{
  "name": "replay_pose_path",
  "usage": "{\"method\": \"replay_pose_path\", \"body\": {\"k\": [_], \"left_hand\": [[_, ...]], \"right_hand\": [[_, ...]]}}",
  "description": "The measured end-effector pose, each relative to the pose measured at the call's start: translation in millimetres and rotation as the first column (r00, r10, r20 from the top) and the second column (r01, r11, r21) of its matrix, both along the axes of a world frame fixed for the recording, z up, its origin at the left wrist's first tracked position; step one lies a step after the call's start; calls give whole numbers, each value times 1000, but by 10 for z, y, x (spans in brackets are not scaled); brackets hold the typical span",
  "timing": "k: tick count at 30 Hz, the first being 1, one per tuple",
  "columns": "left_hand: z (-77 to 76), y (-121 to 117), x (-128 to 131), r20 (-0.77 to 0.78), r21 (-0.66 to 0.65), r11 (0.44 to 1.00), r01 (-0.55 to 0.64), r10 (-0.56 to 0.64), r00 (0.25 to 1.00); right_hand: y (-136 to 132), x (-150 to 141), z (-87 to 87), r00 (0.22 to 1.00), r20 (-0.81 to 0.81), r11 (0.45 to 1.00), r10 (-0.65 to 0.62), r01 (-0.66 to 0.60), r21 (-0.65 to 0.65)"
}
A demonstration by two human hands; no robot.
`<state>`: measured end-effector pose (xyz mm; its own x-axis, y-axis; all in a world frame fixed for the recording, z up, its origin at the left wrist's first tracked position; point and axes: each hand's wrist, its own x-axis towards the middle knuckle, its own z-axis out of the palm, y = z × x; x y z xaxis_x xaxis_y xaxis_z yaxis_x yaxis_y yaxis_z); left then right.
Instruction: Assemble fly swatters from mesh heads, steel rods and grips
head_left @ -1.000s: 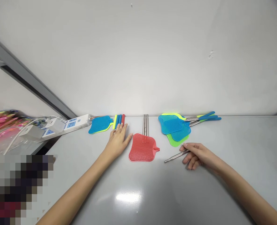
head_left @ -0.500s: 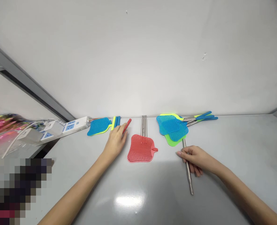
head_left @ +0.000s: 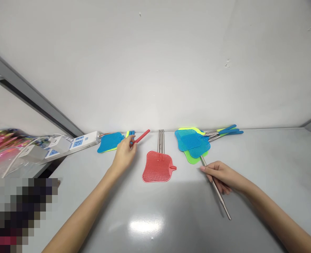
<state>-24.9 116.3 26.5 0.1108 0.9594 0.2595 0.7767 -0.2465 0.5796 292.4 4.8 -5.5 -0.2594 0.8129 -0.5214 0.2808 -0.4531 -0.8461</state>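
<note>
Between the fingers of my left hand (head_left: 125, 149) is a red handle grip (head_left: 142, 136), its free end pointing up and right. Beside that hand lie blue and yellow grips (head_left: 130, 133), partly hidden by my fingers. My right hand (head_left: 220, 175) is closed on a slim metal rod (head_left: 217, 191), which slants down to the right. Between the hands a red fly swatter head (head_left: 157, 167) lies flat, its short neck pointing right. Several metal rods (head_left: 161, 140) lie side by side behind it, their near ends at the red mesh.
Assembled fly swatters (head_left: 193, 140) in blue, green and yellow are piled by the wall, handles to the right. At left lie blue and yellow swatter heads (head_left: 110, 142) beside a white power strip (head_left: 85, 140). Pink plastic-wrapped items (head_left: 2, 147) sit at far left.
My left hand has drawn back slightly left, and the red grip it holds has swung flatter and shows more. The rod in my right hand has tilted, its lower end moving right.
</note>
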Motion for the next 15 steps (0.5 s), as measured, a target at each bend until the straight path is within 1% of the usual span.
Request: {"method": "replay_pose_path", "body": {"k": [1, 3, 5, 6, 7, 8, 9, 10, 11, 12, 15], "left_hand": [[52, -41, 33, 46, -24, 1000, -7, 8, 999], [145, -162, 144, 147, -108, 993, 49, -33, 989], [204, -323, 304, 244, -192, 970, 151, -102, 964], [215, -411, 394, 315, -246, 943, 223, -140, 939], [211, -500, 486, 499, -364, 859, 360, -146, 854], [193, -588, 576, 631, -439, 776, 454, -93, 770], [160, -671, 661, 705, -494, 685, 536, -45, 707], [116, -748, 739, 747, -528, 608, 593, 0, 665], [63, -817, 807, 782, -526, 570, 631, 32, 622], [3, -879, 866, 792, -526, 547, 651, 36, 610], [-185, -1014, 978, 810, -519, 512, 685, 39, 584]], "right_hand": [[3, 7, 3, 1000, -20, 1000, -22, 22, 0], [8, 26, 2, 996, -61, 998, -64, 65, 9], [14, 55, -9, 987, -112, 993, -116, 118, 16], [19, 73, -17, 977, -153, 988, -149, 153, 11], [26, 92, -24, 961, -203, 982, -186, 189, -3], [34, 111, -31, 942, -254, 974, -222, 224, -18], [43, 129, -35, 921, -298, 967, -251, 253, -32], [52, 144, -37, 903, -333, 961, -273, 275, -41], [61, 157, -35, 889, -356, 955, -288, 293, -43], [67, 167, -31, 881, -368, 951, -297, 306, -35], [71, 177, -3, 868, -386, 943, -311, 334, -10]]}}
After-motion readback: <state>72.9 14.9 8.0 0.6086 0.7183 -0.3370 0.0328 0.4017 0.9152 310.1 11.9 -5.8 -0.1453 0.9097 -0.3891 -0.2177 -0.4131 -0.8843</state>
